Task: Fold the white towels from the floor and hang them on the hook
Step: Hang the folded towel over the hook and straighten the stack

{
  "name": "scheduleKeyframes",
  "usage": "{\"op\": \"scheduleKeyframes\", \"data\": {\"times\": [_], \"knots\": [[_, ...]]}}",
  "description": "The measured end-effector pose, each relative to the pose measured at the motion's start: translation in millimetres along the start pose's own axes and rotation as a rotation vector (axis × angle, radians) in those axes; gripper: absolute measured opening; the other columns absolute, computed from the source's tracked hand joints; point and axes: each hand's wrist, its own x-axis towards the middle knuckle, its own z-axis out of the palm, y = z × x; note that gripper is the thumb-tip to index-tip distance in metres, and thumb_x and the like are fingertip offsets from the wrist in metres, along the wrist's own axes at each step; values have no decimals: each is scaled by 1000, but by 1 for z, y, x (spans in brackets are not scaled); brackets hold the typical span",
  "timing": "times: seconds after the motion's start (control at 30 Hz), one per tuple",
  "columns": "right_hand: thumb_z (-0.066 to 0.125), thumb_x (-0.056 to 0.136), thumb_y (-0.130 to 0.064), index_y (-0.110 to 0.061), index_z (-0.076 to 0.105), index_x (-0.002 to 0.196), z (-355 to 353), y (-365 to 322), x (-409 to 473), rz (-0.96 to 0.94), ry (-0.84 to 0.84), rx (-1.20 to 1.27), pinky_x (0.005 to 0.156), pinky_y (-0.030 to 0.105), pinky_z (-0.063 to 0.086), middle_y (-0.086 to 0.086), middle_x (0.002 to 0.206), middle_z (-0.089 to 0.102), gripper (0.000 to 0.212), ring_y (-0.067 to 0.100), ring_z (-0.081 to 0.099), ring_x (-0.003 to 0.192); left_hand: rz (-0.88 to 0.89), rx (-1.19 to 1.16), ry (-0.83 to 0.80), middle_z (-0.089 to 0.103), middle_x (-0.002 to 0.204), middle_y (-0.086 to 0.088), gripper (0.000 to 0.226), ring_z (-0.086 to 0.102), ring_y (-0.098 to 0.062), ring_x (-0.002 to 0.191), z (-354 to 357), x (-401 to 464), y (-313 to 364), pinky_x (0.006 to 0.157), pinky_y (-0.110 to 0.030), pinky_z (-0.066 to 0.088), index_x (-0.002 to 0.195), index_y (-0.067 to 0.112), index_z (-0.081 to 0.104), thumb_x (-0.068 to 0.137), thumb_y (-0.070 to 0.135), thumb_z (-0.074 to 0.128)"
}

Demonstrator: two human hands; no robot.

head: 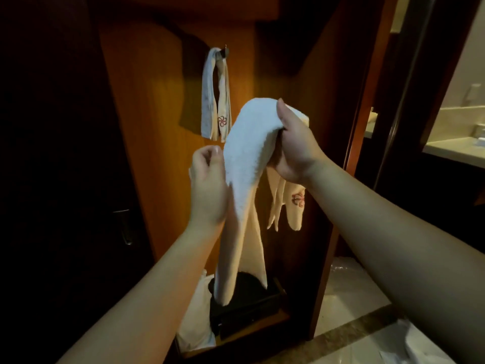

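A white towel [245,156] with a red embroidered mark hangs draped over my right hand [294,151], which grips its folded top with the thumb on the cloth. Its long ends dangle down toward a dark box below. My left hand [208,185] is at the towel's left edge, fingers curled and pinching the cloth. Another folded white towel [215,95] hangs from the hook [225,51] on the wooden panel, up and to the left of my hands.
A dark box [246,303] sits at the bottom of the wooden niche, with a white bag [195,327] beside it. A dark door [65,179] is on the left. Pale floor tiles [349,292] and a bathroom counter [456,151] lie to the right.
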Motion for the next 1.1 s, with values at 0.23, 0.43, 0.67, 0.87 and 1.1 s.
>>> {"op": "scheduleKeyframes", "data": {"times": [0.23,0.43,0.67,0.87,1.1], "knots": [[37,98,-66,-13,35,152,42,-27,27,-3,35,-309,101,54,47,15,150,46,76,36,49,132,57,-273,-335,74,108,3,65,67,-15,107,12,-41,8,93,-28,49,107,30,70,94,73,22],[43,96,-65,-9,26,156,67,-45,38,-96,75,-260,108,60,42,17,155,39,83,35,43,138,-382,-455,-452,33,162,-5,103,24,-25,152,37,-6,6,123,-51,14,159,24,23,78,87,10],[47,78,-75,-14,28,157,54,-45,39,-114,152,-279,115,54,34,9,161,34,102,30,36,144,-292,-719,-175,37,160,-1,103,32,-21,148,50,37,24,121,-45,27,158,29,24,76,91,25],[49,100,-56,-29,46,128,22,-34,47,-223,288,-414,115,32,33,-1,143,51,39,16,48,132,-159,-616,76,75,105,16,32,69,-2,101,28,80,22,87,-24,51,110,36,64,96,61,49],[48,98,-62,-17,40,150,5,-42,69,-232,383,-500,100,24,31,1,140,50,69,16,50,118,-147,-460,-8,74,72,6,27,71,-1,67,25,137,32,50,-15,51,94,21,66,97,41,49]]}}
